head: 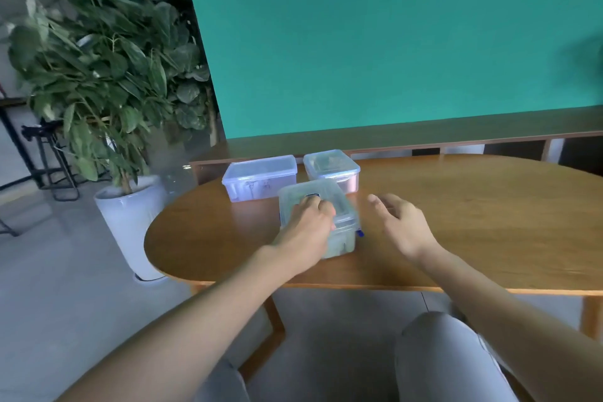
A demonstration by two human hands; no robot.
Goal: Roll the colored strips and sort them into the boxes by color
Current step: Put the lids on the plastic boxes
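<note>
Three lidded boxes, labels unreadable; left hand (308, 225) grips the nearest box (321, 219), right hand (403, 225) hovers open.

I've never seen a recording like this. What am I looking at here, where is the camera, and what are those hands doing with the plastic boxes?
There is no machine here, just a seated person wearing a camera on the head, so you look down along both bare arms. On the wooden table stand three clear plastic boxes with lids on. The left hand rests on the nearest box, fingers curled over its lid; the picture is blurred there. The right hand hovers open beside it, holding nothing. Two more boxes, the left box and the right box, stand behind. A potted plant stands left.
</note>
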